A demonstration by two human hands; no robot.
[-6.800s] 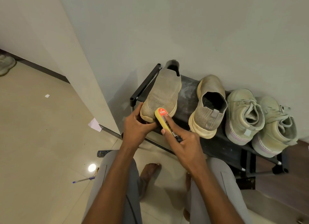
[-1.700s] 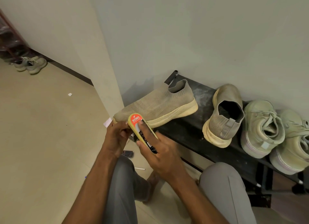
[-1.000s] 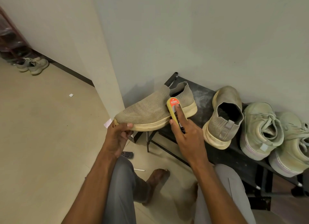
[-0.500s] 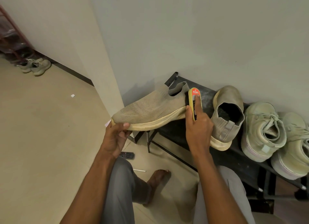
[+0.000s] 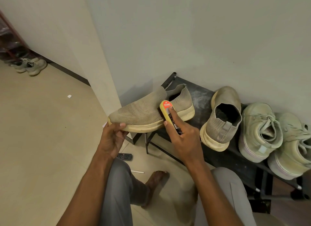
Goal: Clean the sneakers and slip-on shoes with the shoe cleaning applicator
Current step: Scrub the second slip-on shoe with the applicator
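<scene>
A beige knit slip-on shoe lies sideways, its heel on the black rack and its toe held up by my left hand, which grips the sole at the toe. My right hand holds the yellow shoe cleaning applicator with the orange label, index finger laid along its back, pressing it against the shoe's side near the middle. The second slip-on stands on the rack to the right. Two pale green lace-up sneakers stand further right.
The rack stands against a white wall. On the tiled floor lie a black remote control, a pen and a paper scrap. Another pair of shoes sits far left by the wall. My knees and bare foot are below.
My right hand has slid the applicator back from the heel end to the middle of the shoe's side. My left hand keeps its hold on the toe.
</scene>
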